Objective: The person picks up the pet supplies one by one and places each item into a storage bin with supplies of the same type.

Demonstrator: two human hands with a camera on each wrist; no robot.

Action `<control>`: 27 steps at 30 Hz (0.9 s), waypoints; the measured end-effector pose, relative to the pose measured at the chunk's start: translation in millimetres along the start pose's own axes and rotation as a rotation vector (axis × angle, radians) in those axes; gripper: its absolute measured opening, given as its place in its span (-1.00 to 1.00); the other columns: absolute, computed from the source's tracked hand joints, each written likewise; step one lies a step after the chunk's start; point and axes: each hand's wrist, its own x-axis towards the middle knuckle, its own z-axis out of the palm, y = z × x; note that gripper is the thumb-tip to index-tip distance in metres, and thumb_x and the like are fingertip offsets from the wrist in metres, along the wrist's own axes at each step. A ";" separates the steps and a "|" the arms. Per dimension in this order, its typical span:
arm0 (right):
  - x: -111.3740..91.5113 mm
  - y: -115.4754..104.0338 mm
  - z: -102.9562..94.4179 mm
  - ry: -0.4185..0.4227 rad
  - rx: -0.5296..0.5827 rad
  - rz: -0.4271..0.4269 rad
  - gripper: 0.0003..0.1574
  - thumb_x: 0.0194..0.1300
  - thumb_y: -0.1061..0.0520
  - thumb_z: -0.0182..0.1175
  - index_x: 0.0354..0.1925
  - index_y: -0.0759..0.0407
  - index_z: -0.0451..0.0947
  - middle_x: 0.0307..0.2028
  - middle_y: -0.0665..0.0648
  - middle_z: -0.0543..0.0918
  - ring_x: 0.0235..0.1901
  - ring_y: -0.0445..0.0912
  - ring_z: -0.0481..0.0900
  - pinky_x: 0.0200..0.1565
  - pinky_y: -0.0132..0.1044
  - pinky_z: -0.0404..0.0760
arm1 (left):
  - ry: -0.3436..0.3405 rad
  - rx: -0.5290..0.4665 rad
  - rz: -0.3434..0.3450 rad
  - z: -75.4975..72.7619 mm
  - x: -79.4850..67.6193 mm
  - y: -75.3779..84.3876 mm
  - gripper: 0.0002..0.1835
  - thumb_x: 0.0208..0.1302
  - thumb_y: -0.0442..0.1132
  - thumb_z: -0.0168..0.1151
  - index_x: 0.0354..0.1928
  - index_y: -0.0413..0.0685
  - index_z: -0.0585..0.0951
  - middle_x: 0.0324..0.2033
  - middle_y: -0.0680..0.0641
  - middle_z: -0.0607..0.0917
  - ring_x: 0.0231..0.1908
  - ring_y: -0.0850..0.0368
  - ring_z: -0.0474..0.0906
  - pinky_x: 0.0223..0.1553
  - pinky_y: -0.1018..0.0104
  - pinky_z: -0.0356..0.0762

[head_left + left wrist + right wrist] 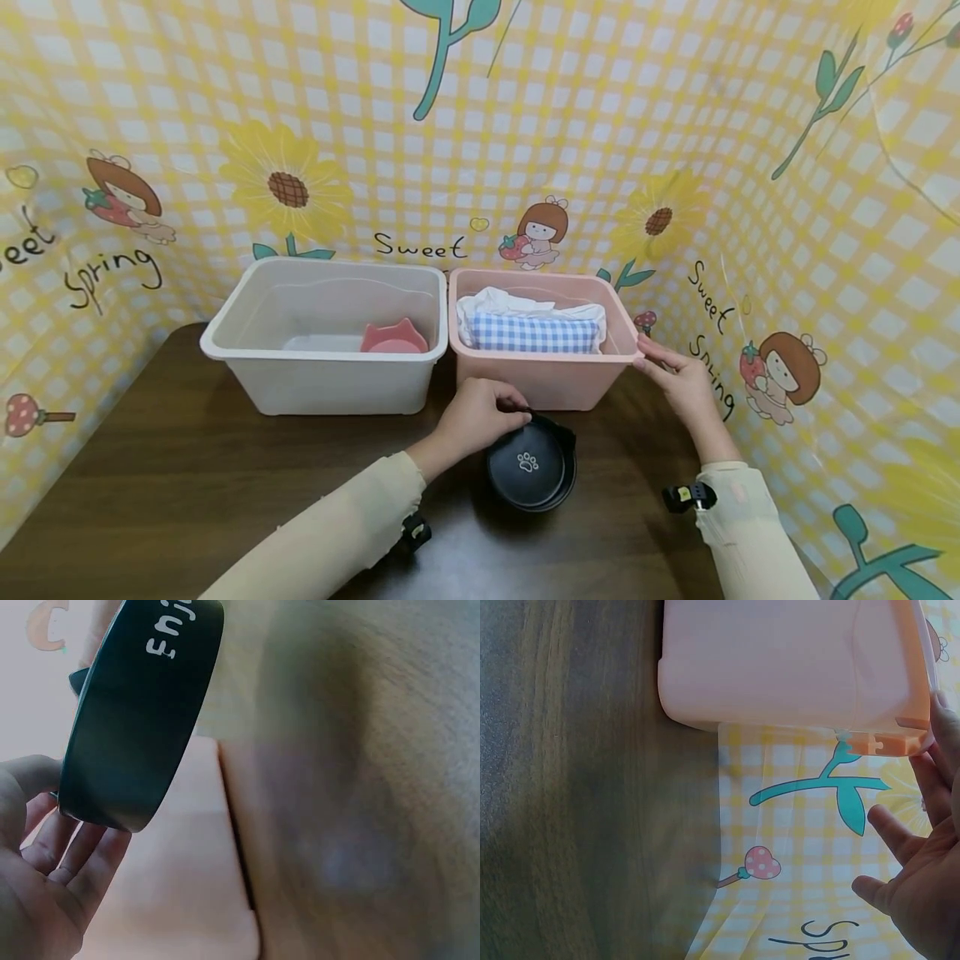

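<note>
At the near edge of the head view come the left sleeve (330,533) and right sleeve (757,542), both cream, each with a small black camera (415,531) at the cuff. Beyond the cuffs, in front of the pink bin (528,385), is the black bowl (527,461), with a white paw print inside and a pointed ear on its rim. The left hand (476,417) grasps the bowl by its far edge; the left wrist view shows the bowl tilted, white letters on its side, and a blurred shadow on the table (187,475), which is dark brown wood.

Farther right, the right hand (684,387) grasps the pink bin's rim at its near right corner, some of its fingers spread free in the right wrist view. The pink bin stands upright on the table and holds a blue-and-white checked cloth (536,333) with a white cloth (517,302) rising behind it. Just to its left, the off-white bin (330,387) also stands upright; a pink dish (397,337) with two points on its rim lies inside, toward the right end. Behind both bins rises a yellow gingham sheet (390,167), printed with sunflowers, little figures holding strawberries, and the words "Sweet" and "Spring"
</note>
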 end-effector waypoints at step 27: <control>2.2 8.6 1.3 0.006 0.037 -0.018 -0.43 0.34 -0.03 0.40 0.24 0.17 0.62 0.27 0.03 0.60 0.29 -0.38 0.45 0.17 -0.66 0.38 | 0.086 0.173 0.388 -92.0 -5.4 41.8 -0.88 0.19 -0.25 0.52 -0.22 0.06 0.83 -0.30 0.18 0.79 -0.27 0.27 0.61 -0.23 0.36 0.68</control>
